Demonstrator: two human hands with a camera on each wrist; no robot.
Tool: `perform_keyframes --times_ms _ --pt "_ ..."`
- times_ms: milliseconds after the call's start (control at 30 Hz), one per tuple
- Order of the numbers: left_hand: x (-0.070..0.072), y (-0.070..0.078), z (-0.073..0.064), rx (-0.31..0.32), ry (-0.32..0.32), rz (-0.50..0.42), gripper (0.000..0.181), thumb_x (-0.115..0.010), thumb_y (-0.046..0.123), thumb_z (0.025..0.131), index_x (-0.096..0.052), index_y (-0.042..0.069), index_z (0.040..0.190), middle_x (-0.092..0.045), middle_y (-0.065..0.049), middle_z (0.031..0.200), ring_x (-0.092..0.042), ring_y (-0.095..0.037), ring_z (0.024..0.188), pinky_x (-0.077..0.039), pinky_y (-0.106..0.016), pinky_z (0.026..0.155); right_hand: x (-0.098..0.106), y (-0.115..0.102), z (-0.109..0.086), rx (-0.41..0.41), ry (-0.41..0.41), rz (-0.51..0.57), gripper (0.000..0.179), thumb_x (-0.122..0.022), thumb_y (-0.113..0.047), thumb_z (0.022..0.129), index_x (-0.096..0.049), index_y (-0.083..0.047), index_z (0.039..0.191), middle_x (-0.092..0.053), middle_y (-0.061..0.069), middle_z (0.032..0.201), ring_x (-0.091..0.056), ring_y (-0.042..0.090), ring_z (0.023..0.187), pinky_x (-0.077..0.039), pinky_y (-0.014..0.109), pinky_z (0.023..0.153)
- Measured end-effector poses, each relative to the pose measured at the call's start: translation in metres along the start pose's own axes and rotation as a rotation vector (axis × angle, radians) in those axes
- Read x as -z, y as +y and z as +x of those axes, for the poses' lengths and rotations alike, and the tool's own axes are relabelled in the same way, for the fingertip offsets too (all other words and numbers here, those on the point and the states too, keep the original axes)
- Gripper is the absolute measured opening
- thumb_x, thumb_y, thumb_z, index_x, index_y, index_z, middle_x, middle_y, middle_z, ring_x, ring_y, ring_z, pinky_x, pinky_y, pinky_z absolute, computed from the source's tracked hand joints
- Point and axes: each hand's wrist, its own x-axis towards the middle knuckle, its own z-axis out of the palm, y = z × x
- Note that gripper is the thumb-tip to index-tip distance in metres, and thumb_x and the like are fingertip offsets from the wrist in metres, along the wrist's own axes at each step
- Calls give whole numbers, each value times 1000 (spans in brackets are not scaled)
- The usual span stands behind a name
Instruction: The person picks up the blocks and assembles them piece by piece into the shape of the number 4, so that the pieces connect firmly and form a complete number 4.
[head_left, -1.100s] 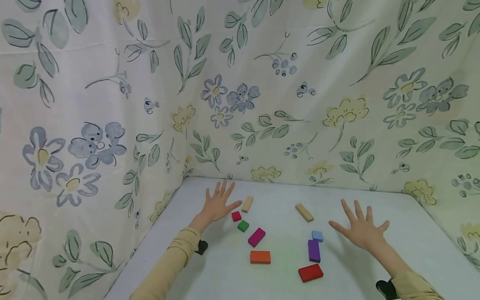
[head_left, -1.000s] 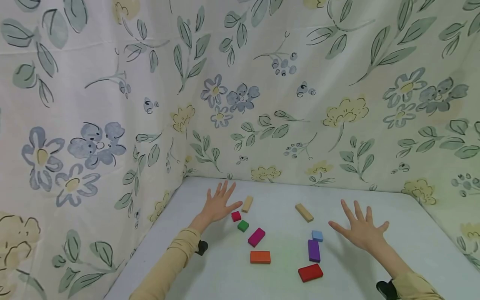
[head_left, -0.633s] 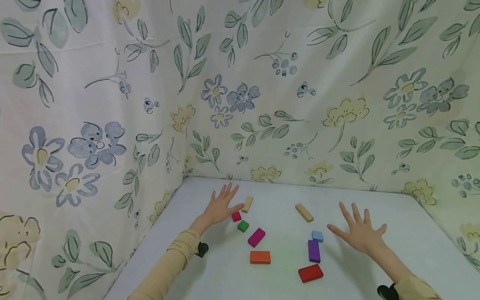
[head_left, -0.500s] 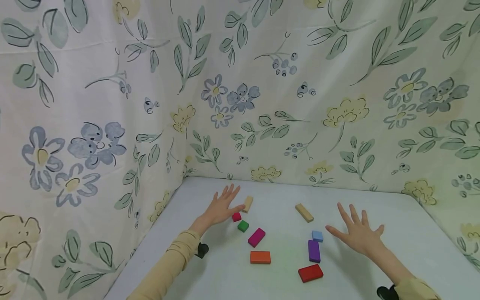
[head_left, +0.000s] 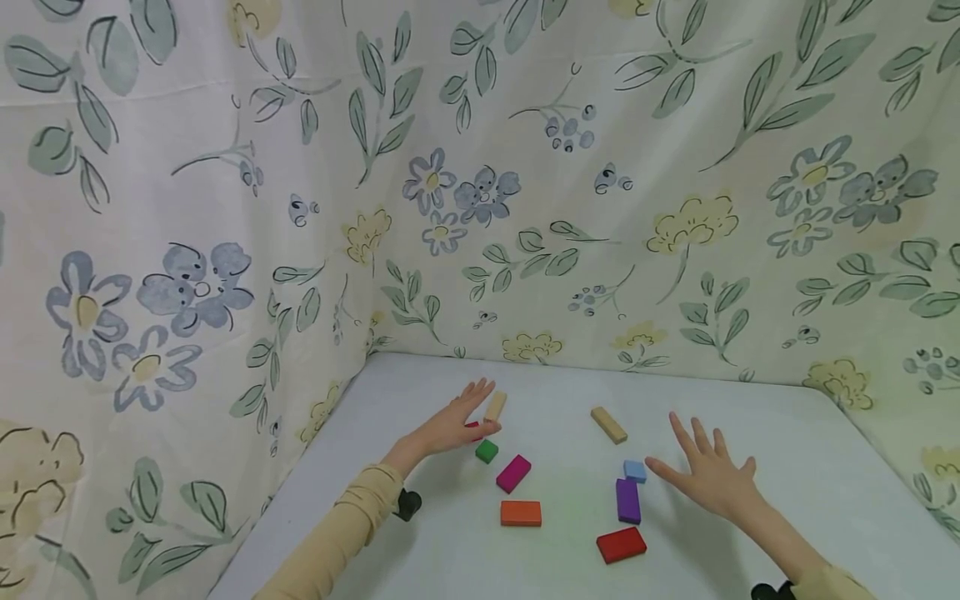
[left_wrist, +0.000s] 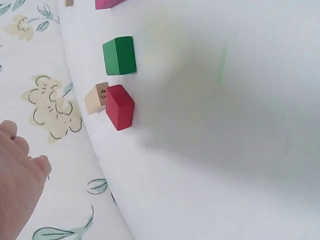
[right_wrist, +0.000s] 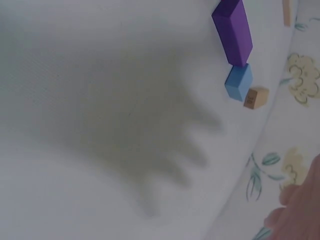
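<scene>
Left hand point(head_left: 457, 423) shifted over small red block point(left_wrist: 119, 107), right hand point(head_left: 705, 477) nearer blue block point(head_left: 634, 471)

Lying flat on the pale counter point(head_left: 750, 400): a magenta block point(head_left: 513, 473), turned at a slant, and just nearer the camera an orange block point(head_left: 521, 513), squared to the front edge and apart from it. Well to the right of the orange one, a red block point(head_left: 621, 545), slightly skewed, nearest the camera of the three. Hung behind and along the left side, meeting at the far left corner, a cream cloth point(head_left: 525, 125) printed with grey-blue flowers, yellow blooms and green leaves.
</scene>
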Motion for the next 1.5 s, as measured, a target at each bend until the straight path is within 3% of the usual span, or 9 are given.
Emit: perform_keyframes --times_ms 300,500,667,833,967,1100,1233,1333,1500 --pt "-7 5 0 -24 -45 -12 80 -53 57 89 -15 28 153 -11 3 161 -6 -25 149 -17 -54 116 -2 -3 -5 18 -22 28 96 -46 -68 86 -4 -13 153 -14 36 149 -11 65 130 -3 87 85" --pt "-10 11 0 -54 -76 -22 80 -56 55 89 -18 26 153 -14 3 160 -10 -22 148 -19 -52 116 -2 -9 -9 69 15 -9 95 -48 -66 86 -17 -4 151 -27 37 145 -23 62 128 -21 81 89" --pt "-14 15 -2 -94 -106 -26 79 -57 53 89 -19 25 152 -15 0 160 -11 -22 148 -22 -52 115 -4 -15 -12 82 19 -13 95 -50 -66 86 -23 0 148 -35 35 142 -32 58 128 -42 71 79" --pt "-18 18 -1 -121 -123 -25 76 -58 49 90 -21 26 152 -20 3 159 -20 -17 146 -31 -45 113 -5 -23 -18 66 0 32 97 -49 -68 85 -24 1 148 -37 34 142 -39 54 125 -50 61 71" --pt "-21 23 -3 -129 -148 -23 76 -59 48 90 -22 25 152 -22 6 158 -23 -15 145 -31 -44 113 -8 -27 -22 53 -4 65 100 -51 -70 82 -28 4 146 -42 33 139 -49 51 117 -54 52 68" --pt "-23 26 -5 -136 -186 -16 72 -56 49 91 -24 27 151 -25 8 157 -25 -14 144 -32 -45 112 -9 -33 -24 26 -14 87 100 -55 -70 80 -35 5 142 -52 31 131 -60 44 105 -55 44 64" --pt "-24 29 -8 -149 -237 -16 69 -56 48 91 -27 29 150 -28 9 155 -29 -14 142 -35 -44 111 -11 -40 -27 7 -22 105 98 -59 -68 78 -39 6 140 -68 20 90 -61 24 68 -47 31 50" --pt "-25 32 -8 -171 -271 6 68 -58 46 91 -30 27 149 -32 8 154 -34 -15 140 -38 -41 109 -12 -47 -31 -4 -33 112 97 -61 -66 77 -41 6 139 -51 2 60 -43 13 53 -34 25 44" --pt "-28 35 -6 -203 -318 38 65 -63 41 89 -36 26 147 -42 6 148 -44 -16 134 -43 -35 105 -14 -56 -36 -12 -38 102 94 -63 -66 76 -46 5 136 -35 -3 52 -36 12 50 -26 23 43"
